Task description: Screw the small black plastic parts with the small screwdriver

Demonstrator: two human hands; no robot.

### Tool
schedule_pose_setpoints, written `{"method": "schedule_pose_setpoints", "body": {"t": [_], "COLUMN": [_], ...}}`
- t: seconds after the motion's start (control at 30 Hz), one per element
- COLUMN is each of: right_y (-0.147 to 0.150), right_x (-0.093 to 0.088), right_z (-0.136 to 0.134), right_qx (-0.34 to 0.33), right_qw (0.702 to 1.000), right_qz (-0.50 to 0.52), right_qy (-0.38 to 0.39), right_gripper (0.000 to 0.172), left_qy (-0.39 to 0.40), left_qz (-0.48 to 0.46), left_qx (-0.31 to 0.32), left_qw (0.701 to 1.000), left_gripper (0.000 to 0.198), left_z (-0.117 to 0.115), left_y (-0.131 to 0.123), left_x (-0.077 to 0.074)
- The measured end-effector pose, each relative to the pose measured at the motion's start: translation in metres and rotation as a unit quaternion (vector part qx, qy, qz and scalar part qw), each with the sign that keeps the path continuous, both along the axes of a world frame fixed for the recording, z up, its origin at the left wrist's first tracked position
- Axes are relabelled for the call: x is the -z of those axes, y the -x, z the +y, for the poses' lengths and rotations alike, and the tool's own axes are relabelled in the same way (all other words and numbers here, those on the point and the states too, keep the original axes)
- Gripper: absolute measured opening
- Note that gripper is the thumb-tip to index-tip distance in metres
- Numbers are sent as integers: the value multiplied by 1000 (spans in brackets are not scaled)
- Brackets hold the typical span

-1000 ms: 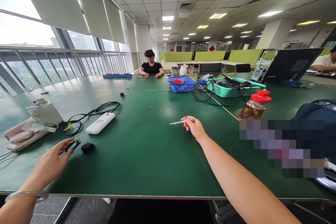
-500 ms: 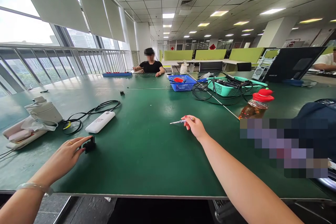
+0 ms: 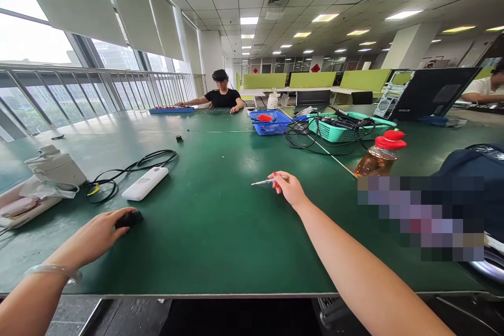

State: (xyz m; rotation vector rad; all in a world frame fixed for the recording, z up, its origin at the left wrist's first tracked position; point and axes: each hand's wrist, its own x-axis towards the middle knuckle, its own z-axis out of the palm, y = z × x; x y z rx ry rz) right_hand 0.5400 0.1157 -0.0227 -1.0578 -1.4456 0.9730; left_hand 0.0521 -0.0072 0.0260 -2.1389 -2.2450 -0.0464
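Note:
My left hand (image 3: 97,235) rests near the table's front left, its fingers closed over a small black object (image 3: 132,217) lying on the green table (image 3: 212,220). My right hand (image 3: 289,189) reaches out over the middle of the table and pinches a thin silver tool (image 3: 264,181) that points left. A white power strip (image 3: 145,183) with a black cable (image 3: 129,167) lies just beyond my left hand.
A white appliance (image 3: 55,168) and pink items sit at far left. A bottle with a red cap (image 3: 380,155) stands to the right, beside a dark bag (image 3: 472,168). Blue basket (image 3: 270,123), green basket (image 3: 346,128) with cables and a laptop (image 3: 429,93) lie farther back. A person (image 3: 220,95) sits at the far end.
My left hand carried a small black piece rightward and came down onto the black object on the table. My right hand stayed holding the silver tool.

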Motion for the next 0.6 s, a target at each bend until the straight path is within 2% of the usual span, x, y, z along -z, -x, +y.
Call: {"method": "schedule_pose_setpoints", "body": {"t": [0.1, 0.2, 0.27, 0.4, 0.5, 0.6], "right_y": [2, 5, 9, 16, 20, 27], "right_x": [-3, -6, -9, -10, -7, -3], "right_z": [-2, -5, -9, -15, -18, -19], "right_qx": [1, 1, 2, 7, 31, 64], "right_qw": [1000, 1000, 1000, 998, 990, 963], "right_qz": [-6, -9, -7, -46, -98, -188], "right_qy": [6, 2, -9, -39, -100, -184], "right_gripper": [45, 42, 38, 28, 22, 21], "left_qy": [48, 55, 37, 0, -11, -25], "left_qz": [-12, -24, -40, -52, -65, -52], "left_qx": [-18, -6, 47, 189, 287, 320], "left_qw": [999, 998, 997, 981, 956, 946], "left_gripper": [53, 46, 43, 37, 29, 24], "left_z": [1, 4, 9, 34, 64, 94], "left_y": [-8, -34, -67, -155, -215, -253], "left_x": [-6, -18, -27, -37, -30, -14]}}
